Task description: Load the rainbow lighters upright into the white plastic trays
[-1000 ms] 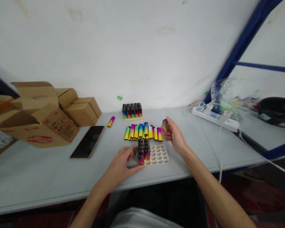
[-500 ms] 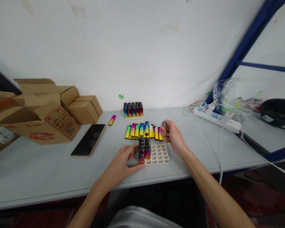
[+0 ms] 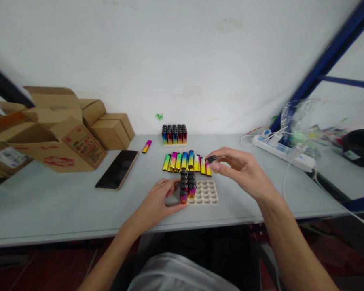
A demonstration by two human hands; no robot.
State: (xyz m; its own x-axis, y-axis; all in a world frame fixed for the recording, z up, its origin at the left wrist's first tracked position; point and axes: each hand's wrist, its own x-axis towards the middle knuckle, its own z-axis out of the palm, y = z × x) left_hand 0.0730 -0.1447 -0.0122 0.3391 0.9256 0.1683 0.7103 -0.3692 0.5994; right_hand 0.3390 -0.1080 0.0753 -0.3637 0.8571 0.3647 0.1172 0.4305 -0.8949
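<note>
A cream slotted tray (image 3: 206, 193) lies on the grey table, with several rainbow lighters (image 3: 188, 185) standing in its left slots. My left hand (image 3: 156, 204) rests against the tray's left side, fingers curled round it. My right hand (image 3: 241, 169) hovers just above the tray's far right corner and pinches one lighter (image 3: 212, 159) by its black top. Behind the tray lies a row of several loose lighters (image 3: 185, 161). Further back stands a full tray of lighters (image 3: 174, 134).
A single lighter (image 3: 147, 146) and a dark phone (image 3: 117, 174) lie to the left. Cardboard boxes (image 3: 63, 129) fill the far left. A white power strip (image 3: 283, 152) with cables, a plastic bag (image 3: 303, 121) and a blue frame stand at right.
My right hand has tipped the held lighter from upright to sideways and lowered it toward the lying row. The view has shifted a little. My left hand stays at the tray.
</note>
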